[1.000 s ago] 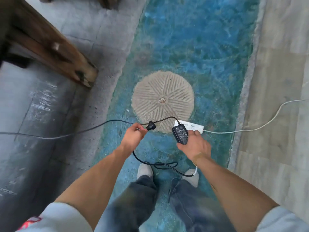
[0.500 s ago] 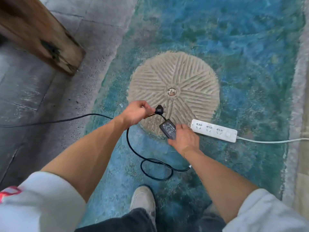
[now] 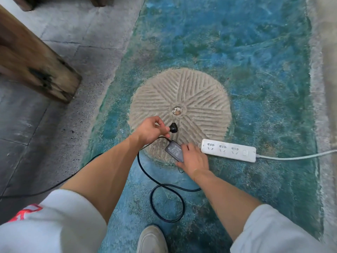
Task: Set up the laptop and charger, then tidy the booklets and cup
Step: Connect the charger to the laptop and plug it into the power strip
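Note:
My left hand [image 3: 150,129] pinches the charger's black plug [image 3: 173,127] just above the round grooved stone [image 3: 191,99] set in the blue-green floor. My right hand [image 3: 194,159] grips the black charger brick [image 3: 174,150], holding it low over the stone's near edge. A white power strip [image 3: 228,150] with three sockets lies on the floor directly right of the brick, its sockets unoccupied. The charger's black cable [image 3: 165,203] loops on the floor below my hands and trails off to the left. No laptop, booklets or cup are in view.
A thick wooden post [image 3: 36,64] slants down at the left onto grey paving. The strip's white cord [image 3: 295,157] runs off to the right. My shoe [image 3: 152,240] stands at the bottom edge. A pale stone border [image 3: 326,88] lines the right side.
The camera has dropped closer to the floor. My right hand has brought the charger brick down beside the power strip, and my left hand has lifted the plug slightly over the stone.

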`<state>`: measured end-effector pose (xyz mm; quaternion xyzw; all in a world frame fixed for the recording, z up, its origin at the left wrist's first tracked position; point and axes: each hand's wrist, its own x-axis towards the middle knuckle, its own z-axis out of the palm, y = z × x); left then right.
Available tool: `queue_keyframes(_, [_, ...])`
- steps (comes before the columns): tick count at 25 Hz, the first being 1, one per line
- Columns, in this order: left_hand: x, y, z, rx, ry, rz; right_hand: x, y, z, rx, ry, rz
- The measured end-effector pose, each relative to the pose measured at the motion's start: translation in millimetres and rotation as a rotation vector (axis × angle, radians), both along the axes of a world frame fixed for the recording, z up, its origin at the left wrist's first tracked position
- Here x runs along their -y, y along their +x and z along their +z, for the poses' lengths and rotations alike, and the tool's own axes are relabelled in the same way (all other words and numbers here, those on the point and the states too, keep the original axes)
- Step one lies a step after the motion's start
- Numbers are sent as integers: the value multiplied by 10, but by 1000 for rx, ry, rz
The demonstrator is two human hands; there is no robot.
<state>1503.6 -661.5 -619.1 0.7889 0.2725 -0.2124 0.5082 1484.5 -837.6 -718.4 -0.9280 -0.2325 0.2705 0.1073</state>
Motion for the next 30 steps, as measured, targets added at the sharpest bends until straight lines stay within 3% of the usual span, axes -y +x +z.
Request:
queue_keyframes(3, [145,62,-77,-10,-7,-55,216,143,124,-35,49,57])
queue_keyframes(7, [368,193,-228,-60,8,-192,706,386,274,150,42,160])
queue_keyframes(12, [731,258,-366,-88,57,-312,1402,700,291,95,-212,188])
queue_keyframes(16, [980,258,-438,-111,132,-376,1863,774,192,55,-239,109])
queue_keyframes(20, [1056,235,-465,-110,204,-373,1924,750,92,18,-181,-19])
queue_keyframes(30, [1249,242,-370,-107,384,-457,1911,776,88,-19,-184,-60])
